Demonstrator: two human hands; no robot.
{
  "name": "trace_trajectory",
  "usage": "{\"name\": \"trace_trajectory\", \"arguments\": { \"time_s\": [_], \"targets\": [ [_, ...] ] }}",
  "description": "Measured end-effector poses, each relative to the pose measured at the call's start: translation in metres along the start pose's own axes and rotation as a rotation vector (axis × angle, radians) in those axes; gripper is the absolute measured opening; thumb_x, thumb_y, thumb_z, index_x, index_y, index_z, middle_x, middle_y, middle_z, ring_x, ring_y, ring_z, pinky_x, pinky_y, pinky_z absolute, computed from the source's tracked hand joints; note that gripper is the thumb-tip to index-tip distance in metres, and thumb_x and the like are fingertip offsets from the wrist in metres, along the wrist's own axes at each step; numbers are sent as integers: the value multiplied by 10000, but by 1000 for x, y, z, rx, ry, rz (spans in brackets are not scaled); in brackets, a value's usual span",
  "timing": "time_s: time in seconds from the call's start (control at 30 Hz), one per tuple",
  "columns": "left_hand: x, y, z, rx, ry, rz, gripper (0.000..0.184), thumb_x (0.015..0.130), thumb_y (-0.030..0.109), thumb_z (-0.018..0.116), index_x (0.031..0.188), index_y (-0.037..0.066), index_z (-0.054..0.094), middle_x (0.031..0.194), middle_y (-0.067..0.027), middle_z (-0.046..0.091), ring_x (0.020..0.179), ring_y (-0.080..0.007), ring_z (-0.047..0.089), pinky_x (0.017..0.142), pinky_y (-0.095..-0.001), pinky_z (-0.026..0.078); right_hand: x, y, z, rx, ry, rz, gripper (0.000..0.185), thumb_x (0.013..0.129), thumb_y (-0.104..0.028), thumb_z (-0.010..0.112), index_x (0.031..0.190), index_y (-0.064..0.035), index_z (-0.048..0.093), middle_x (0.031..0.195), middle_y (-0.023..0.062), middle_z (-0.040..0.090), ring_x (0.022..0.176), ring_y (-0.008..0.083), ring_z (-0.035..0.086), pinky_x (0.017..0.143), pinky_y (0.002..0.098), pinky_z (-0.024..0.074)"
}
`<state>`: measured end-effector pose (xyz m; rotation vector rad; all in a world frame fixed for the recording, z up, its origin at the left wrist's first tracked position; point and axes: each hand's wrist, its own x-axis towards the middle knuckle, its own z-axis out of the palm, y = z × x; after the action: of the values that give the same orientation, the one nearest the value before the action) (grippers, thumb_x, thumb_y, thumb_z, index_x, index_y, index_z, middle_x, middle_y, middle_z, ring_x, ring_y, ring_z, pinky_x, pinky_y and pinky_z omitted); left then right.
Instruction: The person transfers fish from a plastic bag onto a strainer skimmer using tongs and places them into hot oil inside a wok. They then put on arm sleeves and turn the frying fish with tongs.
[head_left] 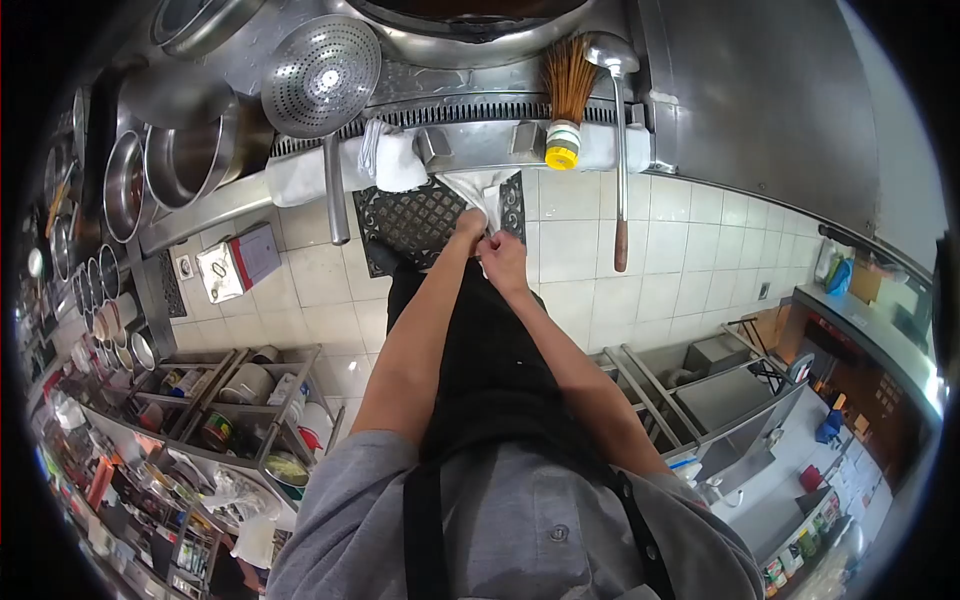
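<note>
Just above the black apron (487,350), my two hands are close together at a white cloth (478,188). My left hand (470,222) is closed on it, and the cloth spreads out beyond the fingers toward the stove edge. My right hand (505,256) sits slightly nearer my body, its fingers curled and pinched at the lower end of the same cloth; the fingertips are partly hidden. Past the hands, a folded white towel (400,162) hangs over the metal front rail of the stove.
A perforated strainer (322,75), a bamboo brush (568,90) with a yellow end and a long-handled ladle (620,150) rest across the stove edge. Pots (190,160) stand at left. A dark patterned mat (425,220) lies on the tiled floor (650,220). Metal shelving (240,400) is behind.
</note>
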<state>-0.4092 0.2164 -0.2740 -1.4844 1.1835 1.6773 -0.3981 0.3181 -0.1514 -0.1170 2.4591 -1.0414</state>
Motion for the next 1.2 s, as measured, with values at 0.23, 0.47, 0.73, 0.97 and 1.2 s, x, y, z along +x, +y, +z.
{"name": "trace_trajectory", "arguments": {
  "time_s": [0.23, 0.47, 0.73, 0.97, 1.2],
  "targets": [
    [-21, -18, -61, 288, 428, 252, 575, 951, 428, 451, 1125, -67, 685, 1213, -329, 643, 1177, -495, 602, 1038, -528, 477, -16, 30, -73, -241, 184, -154, 296, 846, -185, 672, 670, 29, 568, 644, 244, 606, 624, 449, 620, 581, 514, 480],
    [-84, -148, -196, 711, 375, 450, 334, 940, 218, 499, 1023, -29, 708, 1063, -324, 678, 1051, -480, 656, 908, -520, 549, -6, 143, -110, -628, 78, -162, 259, 809, -197, 682, 727, 37, 609, 797, 268, 652, 757, 467, 632, 678, 582, 468],
    [-188, -238, -264, 244, 267, 563, 331, 939, 272, 605, 856, -27, 719, 789, -160, 718, 739, -287, 721, 653, -407, 590, -43, -3, -59, -822, -525, -668, 250, 808, -145, 578, 732, 83, 648, 742, 328, 652, 755, 502, 674, 739, 572, 546],
    [-334, -257, -345, -784, 11, 494, 574, 964, 497, 636, 1094, -62, 660, 919, -161, 721, 784, -238, 690, 684, -369, 568, -233, -238, 79, -467, -955, -1149, 189, 801, -64, 634, 677, 20, 519, 632, 217, 540, 594, 408, 572, 578, 495, 451],
    [-421, -335, -456, -1517, -148, 912, 318, 1014, 294, 605, 1083, -15, 618, 1076, -232, 736, 996, -258, 723, 849, -385, 581, -400, -369, 155, -395, -1127, -1641, 121, 890, -7, 637, 793, 18, 569, 754, 175, 607, 703, 360, 641, 640, 445, 503]
  ]
}}
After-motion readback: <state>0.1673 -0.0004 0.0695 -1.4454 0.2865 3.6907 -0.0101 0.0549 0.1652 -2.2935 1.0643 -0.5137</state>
